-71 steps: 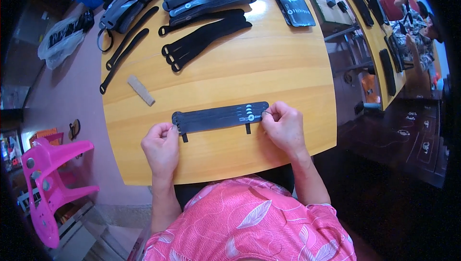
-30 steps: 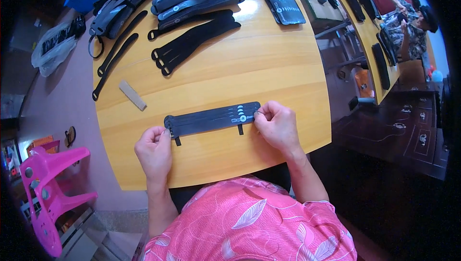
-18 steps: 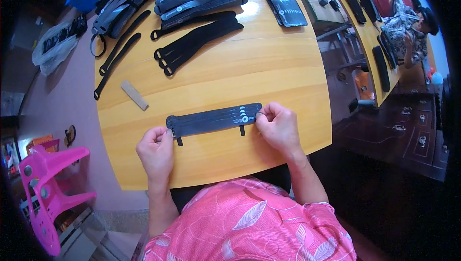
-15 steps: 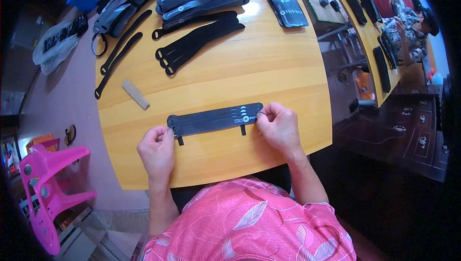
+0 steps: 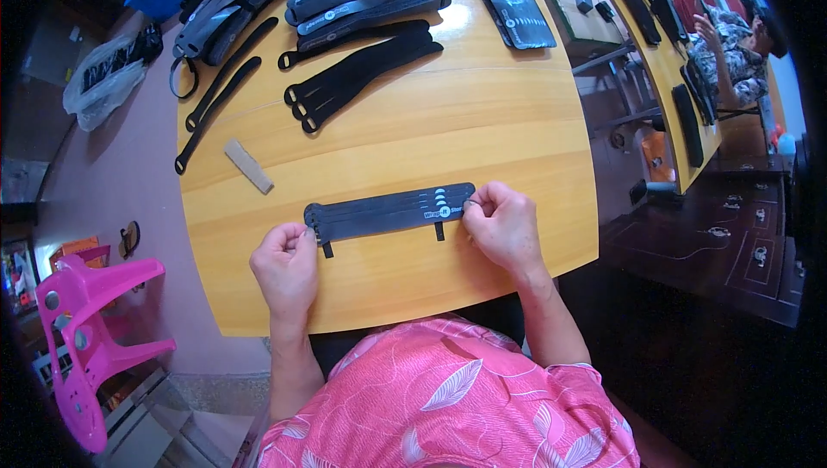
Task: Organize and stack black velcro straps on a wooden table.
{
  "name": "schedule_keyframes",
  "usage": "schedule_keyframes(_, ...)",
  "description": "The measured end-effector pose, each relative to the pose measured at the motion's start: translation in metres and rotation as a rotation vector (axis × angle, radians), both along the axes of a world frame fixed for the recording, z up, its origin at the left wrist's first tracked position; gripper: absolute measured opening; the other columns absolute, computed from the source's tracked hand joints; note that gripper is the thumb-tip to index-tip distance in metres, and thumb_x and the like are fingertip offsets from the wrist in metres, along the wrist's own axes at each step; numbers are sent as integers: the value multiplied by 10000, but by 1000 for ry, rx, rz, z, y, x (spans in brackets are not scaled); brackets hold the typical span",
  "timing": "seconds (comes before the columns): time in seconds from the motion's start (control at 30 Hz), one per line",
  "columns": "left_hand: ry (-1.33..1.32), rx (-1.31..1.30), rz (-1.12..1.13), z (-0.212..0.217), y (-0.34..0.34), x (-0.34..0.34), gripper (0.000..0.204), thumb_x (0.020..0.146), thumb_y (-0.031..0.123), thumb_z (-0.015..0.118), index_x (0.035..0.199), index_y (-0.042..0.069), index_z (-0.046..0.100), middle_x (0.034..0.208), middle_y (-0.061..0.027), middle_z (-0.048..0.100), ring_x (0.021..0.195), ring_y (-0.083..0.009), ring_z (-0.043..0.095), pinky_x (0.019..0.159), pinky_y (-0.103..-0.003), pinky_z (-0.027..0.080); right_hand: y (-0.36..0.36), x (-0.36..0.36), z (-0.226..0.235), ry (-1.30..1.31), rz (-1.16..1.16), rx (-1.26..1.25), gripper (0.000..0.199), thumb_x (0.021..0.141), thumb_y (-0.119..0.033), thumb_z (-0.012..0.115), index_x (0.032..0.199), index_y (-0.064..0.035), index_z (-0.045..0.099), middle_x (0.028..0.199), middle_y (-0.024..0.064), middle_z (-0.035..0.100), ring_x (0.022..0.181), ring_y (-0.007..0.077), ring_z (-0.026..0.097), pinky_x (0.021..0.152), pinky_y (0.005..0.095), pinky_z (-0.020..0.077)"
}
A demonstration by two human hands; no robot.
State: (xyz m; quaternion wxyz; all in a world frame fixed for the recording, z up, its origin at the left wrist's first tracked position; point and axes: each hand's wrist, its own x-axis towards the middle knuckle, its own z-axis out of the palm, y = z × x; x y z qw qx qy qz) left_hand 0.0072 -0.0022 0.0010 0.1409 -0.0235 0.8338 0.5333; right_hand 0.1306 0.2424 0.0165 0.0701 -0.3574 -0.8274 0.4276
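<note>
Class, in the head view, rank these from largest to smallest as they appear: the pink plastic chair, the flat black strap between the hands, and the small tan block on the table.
1. Pink chair, though it is off at the bent rim.
2. Black strap.
3. Tan block, clearly smallest.

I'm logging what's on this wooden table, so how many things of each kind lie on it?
Flat black strap panel held at both ends by left hand and right hand: 1
Loose narrow black straps: 2
Slotted black strap bundle: 1
Small tan block: 1
Total, leaving out the far stacked pile: 5
</note>
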Motion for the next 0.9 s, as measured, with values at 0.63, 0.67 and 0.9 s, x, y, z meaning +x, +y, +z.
schedule_keyframes(0.63,46,-11,-8,-9,-2,-1,68,822,13,670,839,-52,679,671,11,614,601,-31,509,559,-206,431,-1,-2,3,-33,-64,-21,121,768,-105,619,751,8,660,688,194,662,649,298,687,629,378,541)
schedule_keyframes(0.67,39,-12,-2,-9,-3,-1,71,819,16,672,841,-51,681,666,8,614,599,-34,511,556,-208,431,-1,-2,2,-29,-65,-20,121,768,-105,619,751,8,660,688,194,662,649,298,687,629,378,541)
schedule_keyframes(0.9,115,-43,-22,-4,-1,0,79,816,19,670,842,-55,684,650,7,612,585,-37,510,550,-213,433,-2,-1,0,-28,-36,32,103,782,-85,624,754,11,645,648,129,643,595,210,648,575,333,519)
